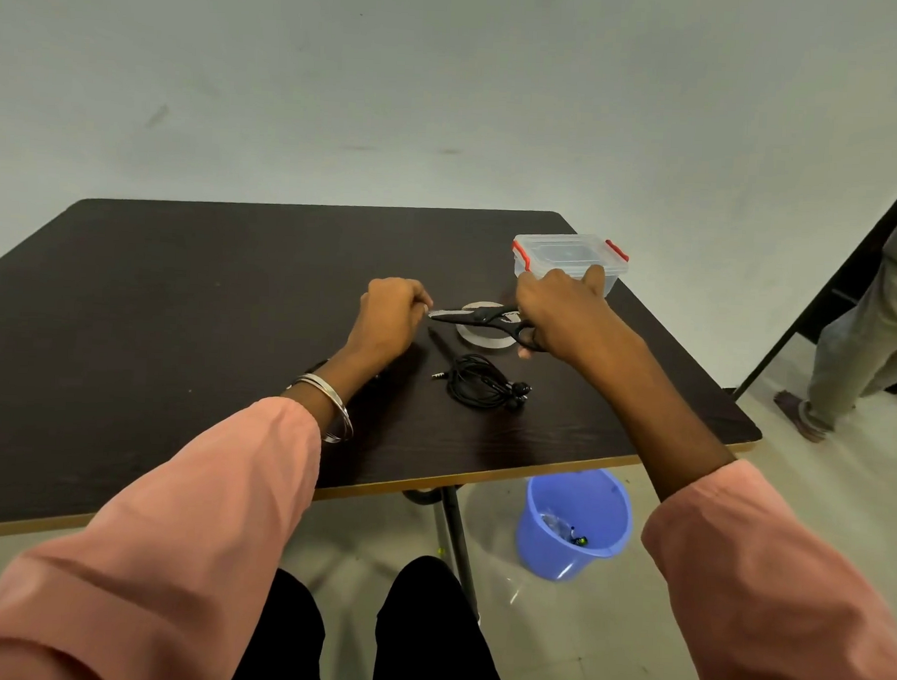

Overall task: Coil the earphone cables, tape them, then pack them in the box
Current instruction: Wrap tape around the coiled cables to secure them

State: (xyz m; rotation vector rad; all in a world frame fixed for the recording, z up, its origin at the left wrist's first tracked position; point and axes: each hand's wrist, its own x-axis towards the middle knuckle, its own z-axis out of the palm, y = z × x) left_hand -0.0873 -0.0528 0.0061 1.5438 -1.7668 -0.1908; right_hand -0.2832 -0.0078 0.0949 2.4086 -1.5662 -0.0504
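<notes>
Now cutting: right hand [561,306] grip clamped on scissors [481,318], left hand [394,306] pinching tape end; coiled earphones [483,382] on tabletop [181,302].

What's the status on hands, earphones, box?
Right hand grips scissors; left hand pinches tape at the blades. Earphones coiled, untaped. Box lidded. Nothing blocking.

Both hands reach forward, left [391,309] fisted, right [558,306] curled.
</notes>
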